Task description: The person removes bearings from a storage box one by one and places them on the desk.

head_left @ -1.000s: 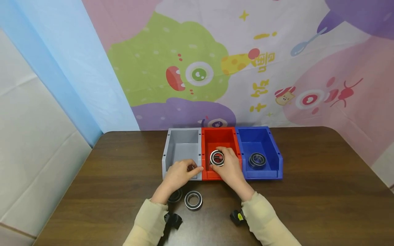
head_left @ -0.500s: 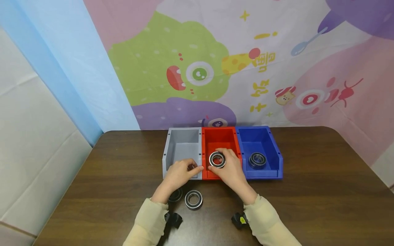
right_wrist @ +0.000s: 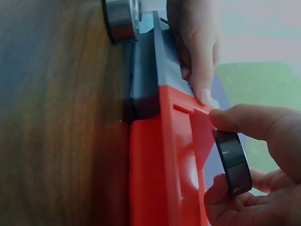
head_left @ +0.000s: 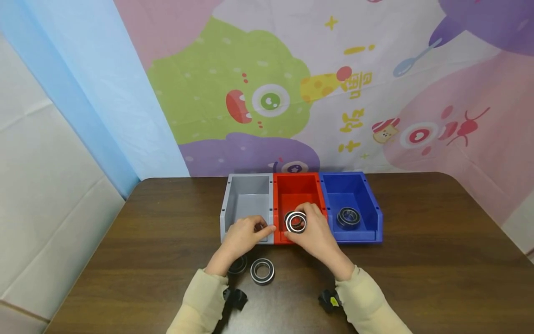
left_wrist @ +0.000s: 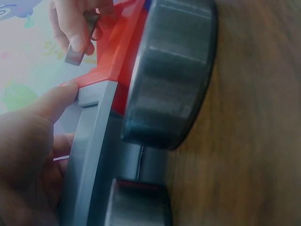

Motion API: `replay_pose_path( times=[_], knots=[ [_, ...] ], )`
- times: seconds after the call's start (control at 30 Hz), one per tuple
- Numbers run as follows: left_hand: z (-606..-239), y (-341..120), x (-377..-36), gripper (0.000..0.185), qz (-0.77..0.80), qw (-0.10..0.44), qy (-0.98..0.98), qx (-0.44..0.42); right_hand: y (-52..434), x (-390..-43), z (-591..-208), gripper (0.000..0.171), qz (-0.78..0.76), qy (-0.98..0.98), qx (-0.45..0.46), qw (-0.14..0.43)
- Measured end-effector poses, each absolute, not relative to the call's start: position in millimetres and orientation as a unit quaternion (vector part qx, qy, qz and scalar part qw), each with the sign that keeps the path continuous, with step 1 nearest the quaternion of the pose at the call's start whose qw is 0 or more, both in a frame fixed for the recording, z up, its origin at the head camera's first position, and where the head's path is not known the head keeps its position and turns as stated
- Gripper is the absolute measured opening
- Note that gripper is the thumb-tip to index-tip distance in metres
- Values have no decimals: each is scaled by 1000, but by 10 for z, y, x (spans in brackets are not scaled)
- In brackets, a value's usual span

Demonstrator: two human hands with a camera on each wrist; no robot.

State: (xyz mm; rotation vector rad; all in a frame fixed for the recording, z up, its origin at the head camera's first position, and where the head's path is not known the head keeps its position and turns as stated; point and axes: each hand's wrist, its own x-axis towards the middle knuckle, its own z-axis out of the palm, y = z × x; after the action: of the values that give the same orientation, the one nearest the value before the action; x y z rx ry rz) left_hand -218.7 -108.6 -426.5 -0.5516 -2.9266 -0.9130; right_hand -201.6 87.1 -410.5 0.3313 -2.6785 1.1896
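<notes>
You are lowering a bearing (head_left: 296, 221), pinched in your right hand (head_left: 314, 233), over the front of the red bin (head_left: 297, 188), your left hand (head_left: 243, 235) curling on the grey bin (head_left: 247, 195); release looks due next, inside the walls.

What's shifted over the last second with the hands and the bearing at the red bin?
The right hand has drawn the bearing it grips slightly back toward the red bin's front edge. The left hand stayed on the grey bin's front; the two loose bearings and the blue bin's bearing kept still.
</notes>
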Motion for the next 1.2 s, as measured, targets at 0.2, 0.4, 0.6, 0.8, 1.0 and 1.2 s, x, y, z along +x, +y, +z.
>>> replay_pose_path(
  times=[0.2, 0.4, 0.6, 0.8, 1.0, 1.2],
  knots=[
    [-4270, -1090, -2190, 33, -292, 17, -940, -179, 870, -1980, -4056, 49, 377, -913, 133, 75],
    [-4269, -1086, -2185, 32, -293, 17, -939, -178, 880, -1956, -4015, 49, 344, -926, 149, 51],
    [-4268, -1087, -2186, 32, -295, 19, -938, -179, 874, -1923, -3967, 48, 317, -934, 161, 30],
    [-4273, -1085, -2186, 33, -294, 10, -940, -176, 857, -1884, -3935, 49, 276, -945, 177, 0],
    [-4266, -1079, -2188, 33, -290, 12, -940, -177, 834, -1830, -3889, 49, 234, -952, 195, -34],
    [-4272, -1086, -2191, 32, -284, 20, -942, -179, 811, -1774, -3870, 47, 190, -952, 236, -40]
  ],
)
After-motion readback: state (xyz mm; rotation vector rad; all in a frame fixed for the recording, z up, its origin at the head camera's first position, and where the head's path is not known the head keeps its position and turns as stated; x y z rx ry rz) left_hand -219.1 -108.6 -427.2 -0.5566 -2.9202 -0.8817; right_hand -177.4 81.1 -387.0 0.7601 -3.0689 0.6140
